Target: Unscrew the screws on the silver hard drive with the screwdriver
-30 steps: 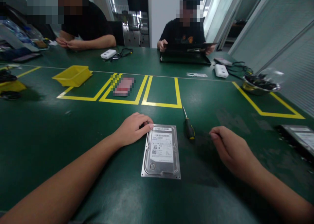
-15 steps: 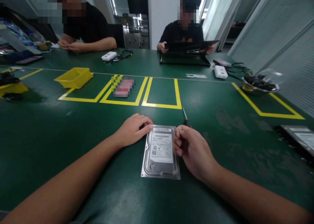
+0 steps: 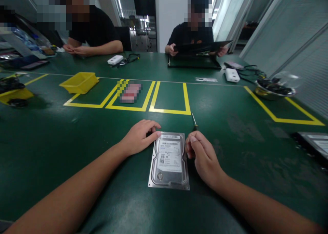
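A silver hard drive (image 3: 169, 158) with a white label lies flat on the green table in front of me. My left hand (image 3: 143, 135) is at its upper left corner. The thumb touches that corner while the other fingers stretch out apart past the edge, gripping nothing. Beside the drive's right edge, my right hand (image 3: 201, 150) is closed in a pinch; whatever lies between thumb and fingers is hidden. A screwdriver (image 3: 194, 121) shows just beyond that hand, its metal shaft pointing away and most of its handle covered.
Yellow tape marks areas on the table (image 3: 123, 199). A yellow bin (image 3: 80, 83) and a blurred pinkish item (image 3: 131, 93) stand ahead. At right are another drive-like unit (image 3: 314, 145) and a metal bowl (image 3: 275, 90) with dark parts. Two people sit opposite, one holding a dark panel (image 3: 202, 47).
My right hand has shifted slightly right, away from the drive's edge. My left index finger has lifted a little from the thumb. The view has shifted slightly.
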The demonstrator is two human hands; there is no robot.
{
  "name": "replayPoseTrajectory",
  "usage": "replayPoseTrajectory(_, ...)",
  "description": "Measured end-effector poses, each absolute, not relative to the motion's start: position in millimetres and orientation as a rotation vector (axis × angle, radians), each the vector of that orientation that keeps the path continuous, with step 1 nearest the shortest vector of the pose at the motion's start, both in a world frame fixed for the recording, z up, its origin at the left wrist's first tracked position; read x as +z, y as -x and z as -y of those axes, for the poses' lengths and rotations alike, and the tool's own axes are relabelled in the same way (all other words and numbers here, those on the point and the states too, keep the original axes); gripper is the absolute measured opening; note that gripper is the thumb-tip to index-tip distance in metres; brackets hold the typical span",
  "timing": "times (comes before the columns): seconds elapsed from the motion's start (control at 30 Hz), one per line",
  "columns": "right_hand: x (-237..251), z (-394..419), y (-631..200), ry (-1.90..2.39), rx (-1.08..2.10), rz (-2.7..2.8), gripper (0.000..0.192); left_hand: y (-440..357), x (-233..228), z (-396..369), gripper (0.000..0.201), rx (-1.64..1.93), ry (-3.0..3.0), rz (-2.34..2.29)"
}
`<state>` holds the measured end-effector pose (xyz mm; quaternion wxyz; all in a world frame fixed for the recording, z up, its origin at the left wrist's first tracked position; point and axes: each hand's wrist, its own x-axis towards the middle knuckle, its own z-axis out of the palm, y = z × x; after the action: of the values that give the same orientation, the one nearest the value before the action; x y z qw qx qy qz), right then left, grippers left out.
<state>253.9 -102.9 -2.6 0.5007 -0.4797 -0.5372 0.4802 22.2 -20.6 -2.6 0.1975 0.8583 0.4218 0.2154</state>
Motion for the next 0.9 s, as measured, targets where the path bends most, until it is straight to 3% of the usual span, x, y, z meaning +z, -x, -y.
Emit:
replayPoseTrajectory(0.27, -5.5, 103.4, -258.7, 1.226, 1.06, 1.419, 0.033, -38.6, 10.6, 46.0, 0.007, 1.252, -2.595, -0.927)
replayPoseTrajectory(0.47, 1.0, 108.0, -269.2, 1.201, 0.906, 1.517, 0.027, -65.6, 24.5, 65.6, 0.007, 1.178, -2.773, -0.803)
replayPoseTrajectory(0.9, 14.1, 107.7, -275.5, 1.153, 0.921, 1.417, 0.027, -115.8, 42.0, 73.6, 0.012, 1.268, -2.432, -0.79)
